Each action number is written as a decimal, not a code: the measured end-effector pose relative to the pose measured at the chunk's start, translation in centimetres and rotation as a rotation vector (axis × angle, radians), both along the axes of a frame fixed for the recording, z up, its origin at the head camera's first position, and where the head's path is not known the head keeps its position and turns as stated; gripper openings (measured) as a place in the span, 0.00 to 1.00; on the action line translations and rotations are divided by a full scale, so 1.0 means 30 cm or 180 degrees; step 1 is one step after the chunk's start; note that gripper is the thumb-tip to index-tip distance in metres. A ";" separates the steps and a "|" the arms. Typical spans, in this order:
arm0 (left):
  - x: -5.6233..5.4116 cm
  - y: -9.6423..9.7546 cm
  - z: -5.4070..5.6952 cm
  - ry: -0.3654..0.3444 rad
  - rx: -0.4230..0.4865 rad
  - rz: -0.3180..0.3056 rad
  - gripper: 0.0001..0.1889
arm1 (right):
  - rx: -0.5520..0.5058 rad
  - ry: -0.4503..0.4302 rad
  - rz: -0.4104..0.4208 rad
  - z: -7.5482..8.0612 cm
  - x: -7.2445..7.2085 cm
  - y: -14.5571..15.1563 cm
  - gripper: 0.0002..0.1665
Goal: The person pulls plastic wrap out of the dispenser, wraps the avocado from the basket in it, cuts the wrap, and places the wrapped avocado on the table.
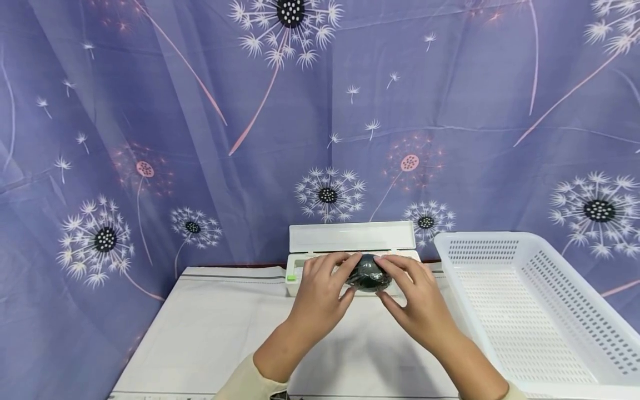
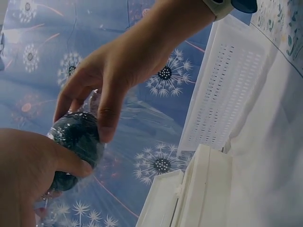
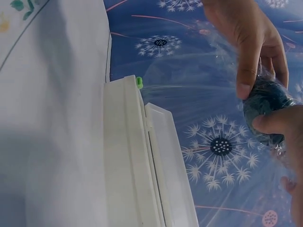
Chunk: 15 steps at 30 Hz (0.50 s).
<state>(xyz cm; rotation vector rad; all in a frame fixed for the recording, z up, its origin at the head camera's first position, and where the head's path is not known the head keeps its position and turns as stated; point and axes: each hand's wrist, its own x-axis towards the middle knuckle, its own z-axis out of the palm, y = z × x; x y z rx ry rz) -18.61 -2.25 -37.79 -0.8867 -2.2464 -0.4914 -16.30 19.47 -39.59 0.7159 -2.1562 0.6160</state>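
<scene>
Both hands hold a dark green, rounded object (image 1: 369, 272) wrapped in clear plastic film. What the object is stays unclear under the wrap. My left hand (image 1: 322, 291) grips its left side, thumb and fingers curled around it. On the other side, my right hand (image 1: 417, 297) pinches it between thumb and fingers. Loose crinkled film (image 2: 102, 97) shows around the object in the left wrist view. Behind and below the hands is a long white box (image 1: 291, 286), its hinged lid (image 1: 352, 237) raised. A small green slider (image 3: 139, 82) sits on the box's edge.
A large white perforated plastic basket (image 1: 530, 383) stands to the right. The box and basket are on a table with a white cloth (image 1: 215, 333). A purple-blue curtain with dandelion prints (image 1: 260, 183) hangs behind the table.
</scene>
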 end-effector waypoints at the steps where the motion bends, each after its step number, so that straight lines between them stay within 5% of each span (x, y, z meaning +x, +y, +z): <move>1: 0.003 -0.002 -0.001 -0.0026 -0.0028 -0.0002 0.35 | 0.0000 -0.0002 0.0017 -0.003 0.002 0.001 0.43; 9: 0.031 -0.020 -0.010 -0.0223 -0.0290 -0.0046 0.34 | 0.0100 -0.0173 0.0041 -0.038 0.035 0.019 0.32; 15: 0.047 -0.029 -0.021 -0.0379 -0.0504 -0.0050 0.33 | 0.0194 -0.0207 0.0080 -0.066 0.050 0.027 0.34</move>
